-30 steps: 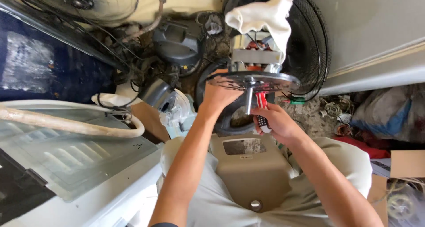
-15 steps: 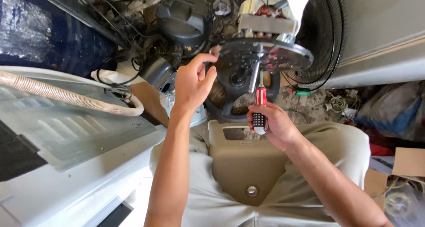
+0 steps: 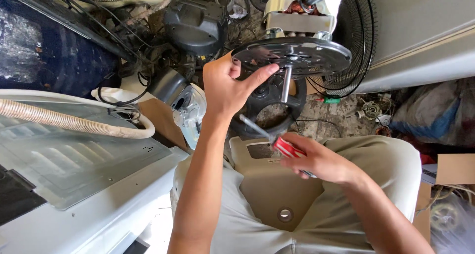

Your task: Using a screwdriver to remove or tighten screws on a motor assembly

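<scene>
Cluttered workshop floor; dark round motor plate (image 3: 297, 56), slotted; shaft (image 3: 285, 84) below.

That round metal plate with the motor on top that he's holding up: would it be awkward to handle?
Probably top-heavy: the motor sits above the dark metal plate, so it may tip. The plate looks stiff, not floppy. The left hand grips only its rim, while a thin shaft hangs below.

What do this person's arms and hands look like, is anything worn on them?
Both forearms are bare, with no sleeves reaching into view. The left hand and right hand wear no gloves, and no rings, watch or wristband can be seen on either.
</scene>
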